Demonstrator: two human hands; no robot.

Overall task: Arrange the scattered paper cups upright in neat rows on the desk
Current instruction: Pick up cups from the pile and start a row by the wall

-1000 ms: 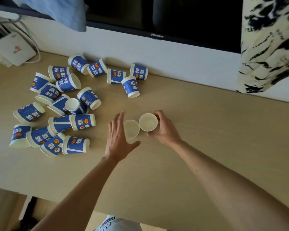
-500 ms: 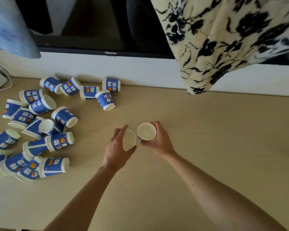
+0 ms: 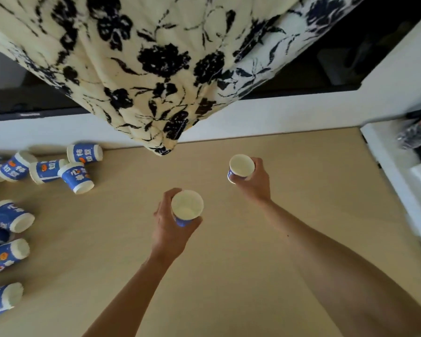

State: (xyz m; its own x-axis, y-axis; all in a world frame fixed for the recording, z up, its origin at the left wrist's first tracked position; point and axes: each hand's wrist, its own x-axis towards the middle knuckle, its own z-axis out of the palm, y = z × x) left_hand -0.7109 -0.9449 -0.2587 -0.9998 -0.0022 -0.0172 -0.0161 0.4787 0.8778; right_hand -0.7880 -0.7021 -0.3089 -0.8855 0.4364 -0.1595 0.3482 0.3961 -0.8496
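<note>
My left hand (image 3: 168, 227) grips a blue and white paper cup (image 3: 187, 207), mouth up, over the middle of the wooden desk (image 3: 229, 276). My right hand (image 3: 255, 182) holds a second upright cup (image 3: 241, 166) farther back and to the right. Whether either cup touches the desk I cannot tell. Several more cups lie on their sides at the left: one nearest the middle (image 3: 77, 177), one against the wall (image 3: 84, 153), others along the left edge (image 3: 9, 216).
A cream cloth with black flowers (image 3: 156, 69) hangs over the back of the desk, its tip close to the held cups. A dark screen (image 3: 326, 76) stands behind. A white shelf with clutter (image 3: 413, 166) borders the desk's right side.
Both hands have lifted their cups and moved apart, the right one far to the right and back. The view has swung right, pushing the cup pile to the left edge.
</note>
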